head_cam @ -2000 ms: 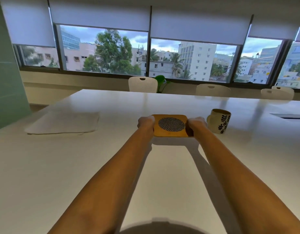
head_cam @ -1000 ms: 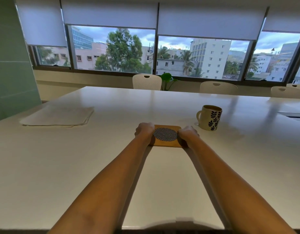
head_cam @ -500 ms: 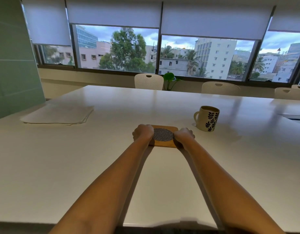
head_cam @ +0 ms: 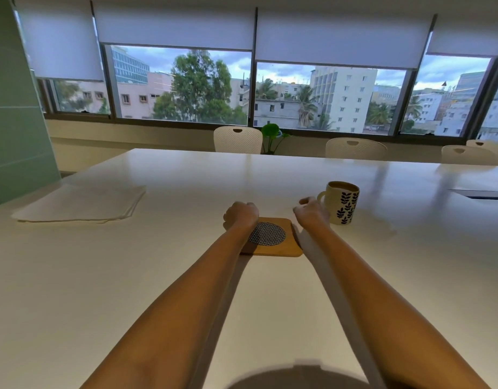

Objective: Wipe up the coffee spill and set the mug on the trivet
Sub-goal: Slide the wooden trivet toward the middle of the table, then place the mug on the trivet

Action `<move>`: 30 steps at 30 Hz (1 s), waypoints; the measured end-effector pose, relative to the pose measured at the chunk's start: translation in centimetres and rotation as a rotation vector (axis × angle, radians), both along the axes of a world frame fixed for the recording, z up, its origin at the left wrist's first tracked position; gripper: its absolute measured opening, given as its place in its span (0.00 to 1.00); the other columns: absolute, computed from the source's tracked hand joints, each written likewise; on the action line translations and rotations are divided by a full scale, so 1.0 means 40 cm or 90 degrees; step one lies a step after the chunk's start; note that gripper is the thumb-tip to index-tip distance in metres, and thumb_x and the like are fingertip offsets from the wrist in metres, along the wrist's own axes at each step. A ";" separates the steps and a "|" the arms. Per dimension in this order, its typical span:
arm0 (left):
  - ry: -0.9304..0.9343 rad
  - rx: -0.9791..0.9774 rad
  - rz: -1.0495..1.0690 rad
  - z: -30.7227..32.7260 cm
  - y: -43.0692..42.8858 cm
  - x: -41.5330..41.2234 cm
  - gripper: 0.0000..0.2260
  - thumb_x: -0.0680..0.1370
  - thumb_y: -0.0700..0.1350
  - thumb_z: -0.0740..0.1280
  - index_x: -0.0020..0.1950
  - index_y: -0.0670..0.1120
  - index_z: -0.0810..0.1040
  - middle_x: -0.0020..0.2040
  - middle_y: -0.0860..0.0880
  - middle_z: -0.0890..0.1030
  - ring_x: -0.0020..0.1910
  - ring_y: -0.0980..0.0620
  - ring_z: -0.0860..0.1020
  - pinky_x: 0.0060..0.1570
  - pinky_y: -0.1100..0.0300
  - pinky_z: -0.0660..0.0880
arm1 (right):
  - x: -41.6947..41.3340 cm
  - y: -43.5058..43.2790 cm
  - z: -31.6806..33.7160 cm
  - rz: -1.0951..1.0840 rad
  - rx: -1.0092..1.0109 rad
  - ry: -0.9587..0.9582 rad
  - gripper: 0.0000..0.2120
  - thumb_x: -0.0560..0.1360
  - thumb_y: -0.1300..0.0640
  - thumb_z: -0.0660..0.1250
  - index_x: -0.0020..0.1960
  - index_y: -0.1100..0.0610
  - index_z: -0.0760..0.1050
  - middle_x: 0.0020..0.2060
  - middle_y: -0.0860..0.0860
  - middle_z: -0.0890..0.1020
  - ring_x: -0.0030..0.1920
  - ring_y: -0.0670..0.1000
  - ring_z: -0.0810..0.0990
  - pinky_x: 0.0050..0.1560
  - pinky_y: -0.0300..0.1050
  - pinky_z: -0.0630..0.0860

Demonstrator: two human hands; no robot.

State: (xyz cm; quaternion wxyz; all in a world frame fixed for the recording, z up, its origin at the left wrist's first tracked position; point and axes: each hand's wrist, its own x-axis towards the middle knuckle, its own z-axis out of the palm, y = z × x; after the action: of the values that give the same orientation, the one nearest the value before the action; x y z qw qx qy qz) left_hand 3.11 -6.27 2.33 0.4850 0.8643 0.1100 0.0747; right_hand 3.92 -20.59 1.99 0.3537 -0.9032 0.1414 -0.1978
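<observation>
One trivet [head_cam: 280,247] lies on the one worktop [head_cam: 102,276]. Right of the trivet stands one mug [head_cam: 343,204]; far to its left lies one stack of napkins [head_cam: 79,204]. Two hands flank the trivet, the left hand [head_cam: 240,216] and the right hand [head_cam: 309,212]. Beyond the trivet are four chairs [head_cam: 238,140] and one plant [head_cam: 271,131].

A long white table [head_cam: 410,276] runs off to the right. Near its middle lies a square wooden trivet [head_cam: 281,247] with a round patterned centre. Just beyond it to the right stands a cream, leaf-printed mug [head_cam: 344,204], upright. Folded white sheets [head_cam: 79,204] lie far left, well apart.
</observation>
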 end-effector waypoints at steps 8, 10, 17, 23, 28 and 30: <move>-0.074 -0.069 -0.075 0.063 -0.035 0.069 0.16 0.82 0.43 0.54 0.61 0.36 0.76 0.57 0.39 0.80 0.49 0.46 0.76 0.46 0.60 0.68 | 0.030 -0.086 0.094 -0.063 -0.099 -0.100 0.20 0.78 0.54 0.62 0.67 0.60 0.69 0.63 0.62 0.73 0.64 0.60 0.71 0.65 0.52 0.67; -0.079 -0.081 -0.093 0.076 -0.048 0.083 0.16 0.82 0.44 0.55 0.61 0.36 0.76 0.60 0.39 0.79 0.57 0.43 0.77 0.50 0.58 0.70 | 0.033 -0.119 0.109 -0.093 -0.112 -0.093 0.22 0.77 0.52 0.63 0.68 0.59 0.67 0.65 0.62 0.70 0.65 0.61 0.69 0.66 0.53 0.66; -0.095 -0.148 -0.154 0.082 -0.147 0.128 0.15 0.81 0.45 0.57 0.59 0.37 0.77 0.56 0.40 0.81 0.57 0.43 0.79 0.59 0.52 0.75 | 0.043 -0.247 0.122 -0.096 -0.097 0.012 0.34 0.73 0.45 0.67 0.72 0.59 0.58 0.67 0.62 0.64 0.68 0.63 0.64 0.66 0.54 0.64; -0.050 -0.191 -0.197 0.052 -0.272 0.155 0.15 0.81 0.46 0.59 0.61 0.39 0.77 0.57 0.41 0.82 0.55 0.44 0.81 0.57 0.53 0.77 | 0.072 -0.323 0.097 -0.023 -0.038 0.131 0.41 0.71 0.42 0.69 0.73 0.60 0.54 0.68 0.62 0.61 0.69 0.64 0.61 0.69 0.57 0.64; -0.024 -0.202 -0.183 0.026 -0.358 0.177 0.15 0.80 0.45 0.60 0.58 0.38 0.79 0.56 0.40 0.82 0.54 0.43 0.81 0.56 0.52 0.78 | 0.101 -0.364 0.071 0.042 0.032 0.127 0.41 0.69 0.47 0.73 0.71 0.61 0.55 0.67 0.61 0.65 0.68 0.61 0.64 0.69 0.57 0.66; -0.014 -0.200 -0.179 0.022 -0.383 0.186 0.15 0.80 0.46 0.60 0.58 0.38 0.79 0.55 0.39 0.83 0.52 0.44 0.81 0.55 0.52 0.78 | 0.111 -0.376 0.060 0.072 0.082 0.123 0.40 0.67 0.50 0.75 0.70 0.60 0.58 0.65 0.60 0.66 0.67 0.60 0.66 0.68 0.57 0.68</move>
State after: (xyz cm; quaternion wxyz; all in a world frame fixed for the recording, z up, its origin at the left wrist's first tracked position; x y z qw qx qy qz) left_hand 10.55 -21.60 3.23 0.6209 0.7839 -0.0068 -0.0023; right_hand 8.36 -35.63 4.40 0.4063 -0.9001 0.1357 -0.0804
